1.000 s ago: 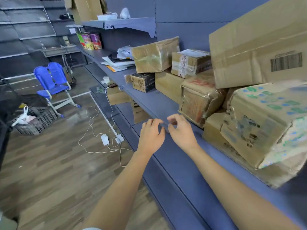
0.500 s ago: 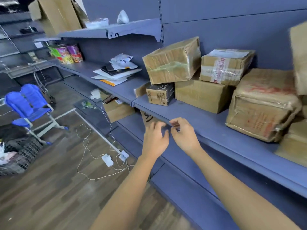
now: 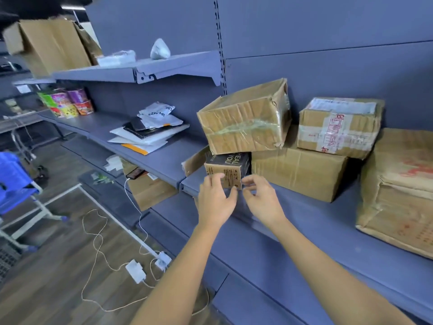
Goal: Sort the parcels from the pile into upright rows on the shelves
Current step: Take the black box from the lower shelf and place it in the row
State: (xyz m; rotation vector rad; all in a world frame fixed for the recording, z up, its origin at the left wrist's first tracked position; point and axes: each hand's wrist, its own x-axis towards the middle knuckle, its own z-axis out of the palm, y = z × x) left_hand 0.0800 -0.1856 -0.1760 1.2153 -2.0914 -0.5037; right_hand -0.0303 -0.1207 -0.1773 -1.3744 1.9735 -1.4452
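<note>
A small black-and-brown box point(image 3: 226, 168) stands on the middle blue shelf point(image 3: 304, 221), wedged under a crumpled taped brown box point(image 3: 243, 120). My left hand point(image 3: 216, 200) reaches up to it, fingertips lying on its front face and thumb by its bottom edge. My right hand point(image 3: 262, 200) is beside its lower right corner, fingers loosely curled and just touching it. To the right are a wide brown box point(image 3: 297, 170), a box with a white red-printed label point(image 3: 337, 127) on top of it, and a large worn box point(image 3: 398, 191).
Flat mailers point(image 3: 147, 132) lie stacked further left on the shelf, noodle cups point(image 3: 68, 102) beyond them. An upper shelf point(image 3: 140, 69) carries a big carton point(image 3: 49, 43). Below, a phone point(image 3: 136, 173) rests on a box point(image 3: 150, 191). Cables and chargers point(image 3: 136, 270) lie on the floor near a blue chair point(image 3: 11, 179).
Both hands have risen from the shelf's front edge to the small black-and-brown box. The view has swung left, so the right-hand pile has left the frame.
</note>
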